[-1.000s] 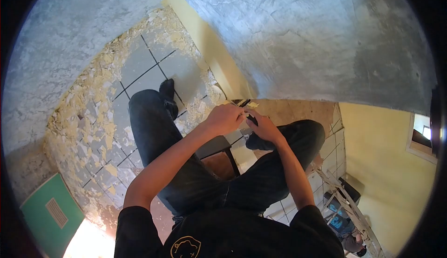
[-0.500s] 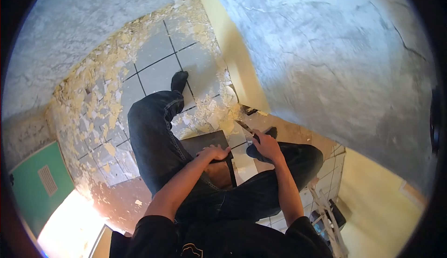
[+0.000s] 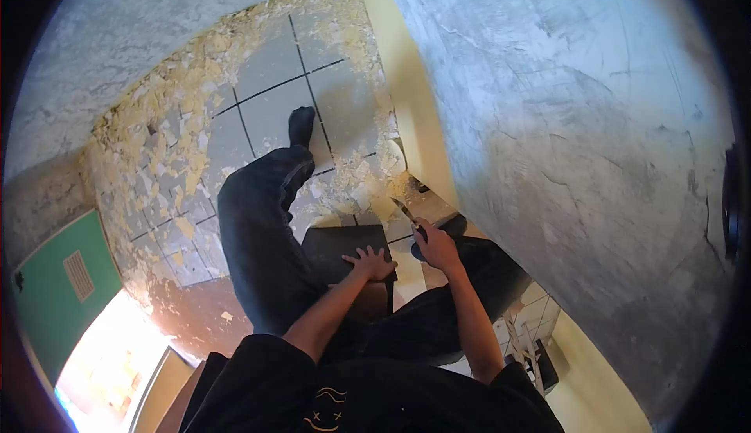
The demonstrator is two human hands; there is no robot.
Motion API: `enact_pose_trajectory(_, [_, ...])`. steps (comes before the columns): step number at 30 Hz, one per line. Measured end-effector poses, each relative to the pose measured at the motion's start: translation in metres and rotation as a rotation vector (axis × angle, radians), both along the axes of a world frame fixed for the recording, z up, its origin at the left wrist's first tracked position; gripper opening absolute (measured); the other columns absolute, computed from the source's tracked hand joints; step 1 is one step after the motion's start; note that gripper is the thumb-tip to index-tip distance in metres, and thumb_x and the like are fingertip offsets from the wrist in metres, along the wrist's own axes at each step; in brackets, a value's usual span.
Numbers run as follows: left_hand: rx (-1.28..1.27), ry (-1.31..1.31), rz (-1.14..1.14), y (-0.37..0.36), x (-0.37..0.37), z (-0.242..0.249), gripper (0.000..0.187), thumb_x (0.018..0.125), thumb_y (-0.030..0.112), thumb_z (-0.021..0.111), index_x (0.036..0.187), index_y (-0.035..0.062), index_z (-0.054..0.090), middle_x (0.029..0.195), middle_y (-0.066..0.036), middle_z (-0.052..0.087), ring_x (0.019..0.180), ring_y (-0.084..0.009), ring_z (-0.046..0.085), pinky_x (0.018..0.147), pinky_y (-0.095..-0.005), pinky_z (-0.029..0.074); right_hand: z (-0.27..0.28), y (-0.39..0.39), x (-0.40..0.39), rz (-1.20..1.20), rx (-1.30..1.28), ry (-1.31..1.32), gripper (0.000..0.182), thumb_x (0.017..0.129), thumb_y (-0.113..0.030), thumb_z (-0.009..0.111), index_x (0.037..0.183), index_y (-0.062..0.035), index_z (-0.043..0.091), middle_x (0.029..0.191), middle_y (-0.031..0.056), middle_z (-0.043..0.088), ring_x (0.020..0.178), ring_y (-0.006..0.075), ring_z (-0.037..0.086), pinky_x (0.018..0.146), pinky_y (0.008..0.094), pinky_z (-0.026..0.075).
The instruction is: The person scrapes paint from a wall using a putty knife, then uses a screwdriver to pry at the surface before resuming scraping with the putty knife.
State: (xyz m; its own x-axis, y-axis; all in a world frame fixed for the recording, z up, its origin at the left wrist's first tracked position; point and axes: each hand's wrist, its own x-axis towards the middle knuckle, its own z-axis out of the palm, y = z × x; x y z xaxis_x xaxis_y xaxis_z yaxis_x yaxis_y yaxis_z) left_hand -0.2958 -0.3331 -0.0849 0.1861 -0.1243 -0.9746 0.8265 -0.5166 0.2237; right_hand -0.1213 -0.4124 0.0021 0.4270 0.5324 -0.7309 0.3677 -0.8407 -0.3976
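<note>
My left hand rests with fingers spread on the flat top of a dark stool or box between my legs. To its right, my right hand is wrapped round the handle of a knife. The knife's narrow blade points up and to the left, over the floor by the wall corner. Its handle is mostly hidden by my fingers. My dark-socked foot stands on the grey tiles further ahead, and the other foot is partly hidden near my right hand.
Peeled yellow and white paint flakes cover much of the tiled floor. A cracked grey wall with a yellow edge rises close on the right. A green panel stands left; a ladder-like frame stands behind at lower right.
My left hand's fingers have spread out on the stool top. My right hand has shifted slightly left and down with the knife. My body and the view have tilted a little.
</note>
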Motion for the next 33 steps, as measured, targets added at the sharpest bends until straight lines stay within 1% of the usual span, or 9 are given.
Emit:
enact_pose_trajectory(12, [0.016,-0.113,-0.034,-0.040,-0.025,0.000,0.071,0.087,0.057,0.039,0.142,0.0116,0.041,0.153,-0.020,0.023,0.140,-0.0467,0.017,0.095,-0.0826,0.005,0.028,-0.028,-0.031,-0.078,0.161,-0.162,0.042,0.094,-0.031,0.052,0.133,-0.0152,0.050,0.094,0.0255,0.066,0.089,0.0446,0.062,0.077,0.0486,0.050])
enact_pose_trajectory(15, [0.021,-0.338,-0.141,-0.026,-0.014,-0.034,0.056,0.091,0.044,0.041,0.134,0.0091,0.049,0.143,-0.019,0.041,0.130,-0.0425,0.039,0.096,-0.0757,0.023,0.049,-0.035,-0.030,-0.188,0.319,-0.214,0.041,0.094,-0.027,0.053,0.133,-0.0135,0.050,0.092,0.0263,0.065,0.087,0.0437,0.063,0.075,0.0467,0.050])
enact_pose_trajectory(16, [0.044,-0.440,-0.191,-0.025,-0.004,-0.051,0.051,0.091,0.040,0.042,0.129,0.0077,0.054,0.136,-0.021,0.050,0.124,-0.0413,0.048,0.097,-0.0702,0.032,0.055,-0.040,-0.030,-0.255,0.345,-0.184,0.041,0.095,-0.026,0.052,0.134,-0.0122,0.049,0.088,0.0227,0.066,0.079,0.0379,0.064,0.071,0.0426,0.050])
enact_pose_trajectory(18, [0.100,-0.623,0.070,0.000,0.044,-0.013,0.044,0.090,0.035,0.046,0.118,0.0046,0.061,0.115,-0.022,0.063,0.109,-0.0417,0.059,0.093,-0.0563,0.045,0.071,-0.047,-0.032,-0.334,0.364,-0.156,0.042,0.096,-0.025,0.052,0.136,-0.0110,0.048,0.084,0.0191,0.066,0.072,0.0321,0.065,0.067,0.0386,0.050])
enact_pose_trajectory(19, [0.236,-0.667,0.232,0.011,0.066,0.025,0.035,0.089,0.029,0.048,0.101,0.0021,0.066,0.099,-0.023,0.066,0.098,-0.0410,0.063,0.088,-0.0472,0.049,0.085,-0.046,-0.033,-0.441,0.360,-0.076,0.042,0.097,-0.024,0.051,0.136,-0.0101,0.047,0.080,0.0108,0.060,0.063,0.0192,0.056,0.056,0.0305,0.044])
enact_pose_trajectory(20, [0.262,-0.773,0.337,0.024,0.083,0.057,0.031,0.088,0.027,0.050,0.097,0.0021,0.066,0.098,-0.024,0.066,0.096,-0.0406,0.063,0.086,-0.0480,0.049,0.097,-0.044,-0.034,-0.548,0.358,0.007,0.042,0.099,-0.024,0.050,0.137,-0.0093,0.046,0.076,0.0024,0.054,0.055,0.0063,0.046,0.046,0.0225,0.039])
enact_pose_trajectory(23, [0.269,-1.102,0.492,0.054,0.115,0.123,0.020,0.086,0.019,0.054,0.089,0.0022,0.064,0.094,-0.024,0.065,0.090,-0.0394,0.063,0.079,-0.0455,0.050,0.112,-0.043,-0.036,-0.690,0.429,0.135,0.043,0.100,-0.021,0.047,0.141,-0.0102,0.042,0.079,0.0018,0.052,0.054,0.0065,0.046,0.044,0.0216,0.036])
enact_pose_trajectory(28, [0.003,-1.127,0.635,0.054,0.119,0.148,0.023,0.084,0.015,0.059,0.101,-0.0010,0.063,0.092,-0.023,0.067,0.089,-0.0344,0.066,0.073,-0.0400,0.052,0.110,-0.041,-0.048,-0.758,0.573,0.172,0.047,0.101,-0.019,0.043,0.146,-0.0104,0.035,0.084,0.0025,0.052,0.056,0.0071,0.047,0.042,0.0222,0.039])
enact_pose_trajectory(33, [-0.250,-1.150,0.938,0.019,0.110,0.142,0.049,0.087,0.017,0.064,0.126,-0.0083,0.050,0.107,-0.024,0.065,0.094,-0.0233,0.067,0.078,-0.0340,0.055,0.113,-0.038,-0.050,-0.975,0.607,0.280,0.048,0.099,-0.017,0.046,0.145,-0.0092,0.036,0.085,0.0016,0.051,0.056,0.0071,0.049,0.038,0.0202,0.037])
